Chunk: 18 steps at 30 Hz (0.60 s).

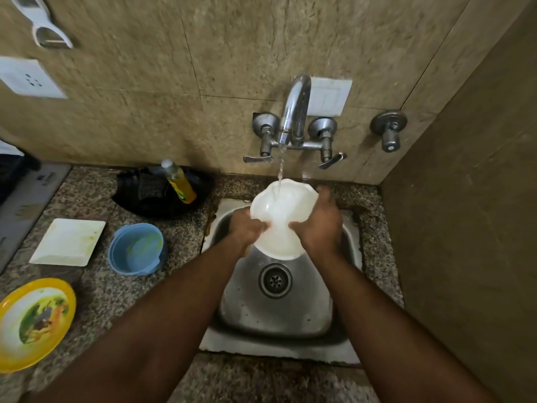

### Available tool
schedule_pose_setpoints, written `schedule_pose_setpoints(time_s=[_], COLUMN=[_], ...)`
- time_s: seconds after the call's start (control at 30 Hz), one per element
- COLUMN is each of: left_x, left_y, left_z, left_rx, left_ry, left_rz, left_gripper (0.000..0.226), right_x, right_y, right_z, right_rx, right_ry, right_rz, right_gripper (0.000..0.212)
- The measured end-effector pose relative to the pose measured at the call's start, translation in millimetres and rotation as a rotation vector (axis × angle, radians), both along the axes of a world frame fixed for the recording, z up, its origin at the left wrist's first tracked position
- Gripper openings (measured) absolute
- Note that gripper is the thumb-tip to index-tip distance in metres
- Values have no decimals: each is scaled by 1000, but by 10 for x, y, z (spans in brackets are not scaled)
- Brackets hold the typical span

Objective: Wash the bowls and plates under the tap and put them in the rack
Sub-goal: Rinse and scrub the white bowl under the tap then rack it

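Two bare forearms, no sleeves. Left hand (247,228), right hand (319,225): no rings, watch or gloves.

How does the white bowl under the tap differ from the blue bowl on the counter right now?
The white bowl is gripped by the left hand and right hand over the sink, tilted under the running water; the blue bowl sits untouched on the counter. The white bowl has a wavy rim; the blue bowl's is smooth. The blue bowl shows yellowish residue inside; the white bowl looks clean. Both are open-topped dishes.
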State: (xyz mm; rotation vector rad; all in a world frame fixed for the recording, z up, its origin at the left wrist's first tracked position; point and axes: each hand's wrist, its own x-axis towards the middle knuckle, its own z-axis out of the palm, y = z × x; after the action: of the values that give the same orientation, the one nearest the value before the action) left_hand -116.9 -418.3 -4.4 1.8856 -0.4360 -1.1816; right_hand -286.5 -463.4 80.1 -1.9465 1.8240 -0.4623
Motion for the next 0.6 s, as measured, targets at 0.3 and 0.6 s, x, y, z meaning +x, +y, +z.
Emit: schedule_pose_setpoints(time_s=[0.3,0.6], left_x=[-38,90], left_y=[-164,-57], left_z=[365,272], left_rx=[-37,-5], left_ry=[-273,-265], left_rz=[-123,-71], left_gripper=[46,34], right_x=[229,65], right_y=[-422,-559], right_z=[231,33], right_rx=[-171,145], right_ry=[416,-52], right_rz=[381,543], right_gripper=[57,46])
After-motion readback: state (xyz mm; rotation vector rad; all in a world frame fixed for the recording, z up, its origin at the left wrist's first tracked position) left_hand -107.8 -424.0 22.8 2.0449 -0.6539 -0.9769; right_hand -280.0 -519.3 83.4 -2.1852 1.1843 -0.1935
